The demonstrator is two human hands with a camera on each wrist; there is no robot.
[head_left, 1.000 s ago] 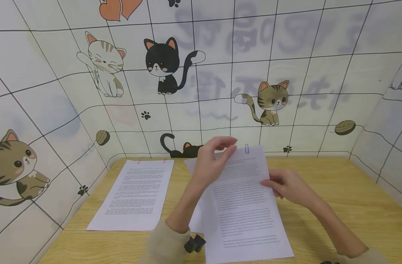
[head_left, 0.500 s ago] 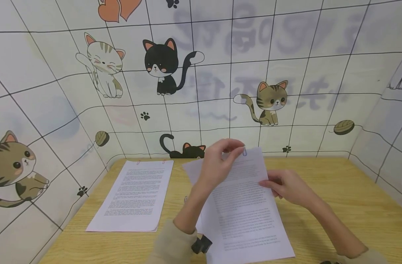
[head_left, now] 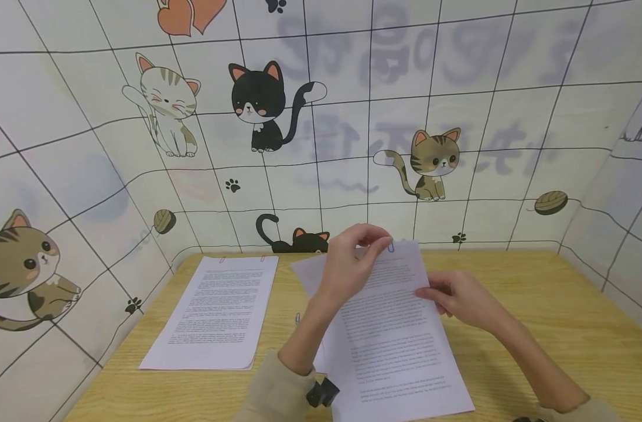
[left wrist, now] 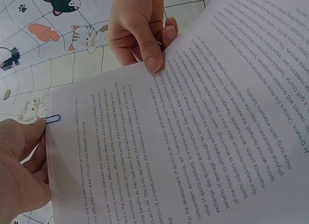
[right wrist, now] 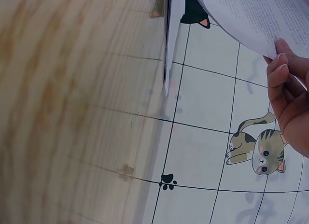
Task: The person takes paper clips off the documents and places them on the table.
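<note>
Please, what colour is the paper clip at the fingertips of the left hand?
The paper clip is blue; it shows best in the left wrist view.

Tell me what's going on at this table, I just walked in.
A person is holding tilted-up printed paper with both hands. The left hand pinches a blue paper clip at its top edge, while the right hand grips the right edge. To the left, a printed stack lies flat on the wooden table, with two red paper clips at its top.
</note>
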